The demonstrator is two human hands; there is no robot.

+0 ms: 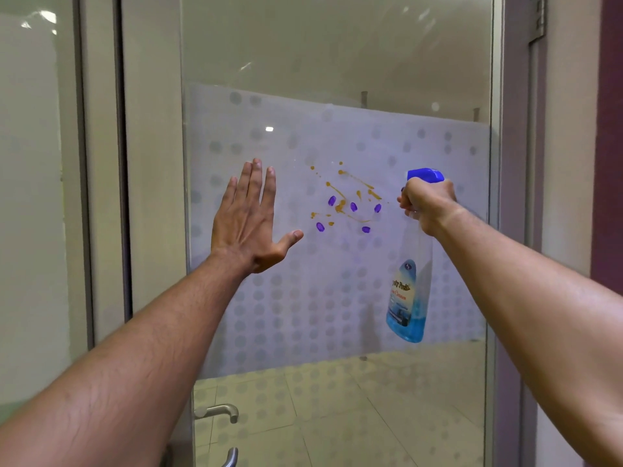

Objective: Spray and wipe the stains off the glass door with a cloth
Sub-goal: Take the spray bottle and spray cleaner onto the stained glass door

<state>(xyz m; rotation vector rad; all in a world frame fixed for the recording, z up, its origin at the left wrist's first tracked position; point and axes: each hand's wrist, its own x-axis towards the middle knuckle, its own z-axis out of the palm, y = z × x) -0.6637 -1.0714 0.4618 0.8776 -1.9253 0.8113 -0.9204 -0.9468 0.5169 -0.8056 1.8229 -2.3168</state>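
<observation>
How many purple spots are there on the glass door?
5, all on the frosted band between the hands: upper left, centre, upper right, lower left, lower right. None seems hidden.

Glass door point(337, 62) stands upright, a frosted dotted band across its middle. Stains point(347, 200) sit mid-band: orange-brown streaks and splatters, with purple blobs among them. Spray bottle point(409, 281), clear with blue liquid and blue trigger head, hangs just right of them.
</observation>
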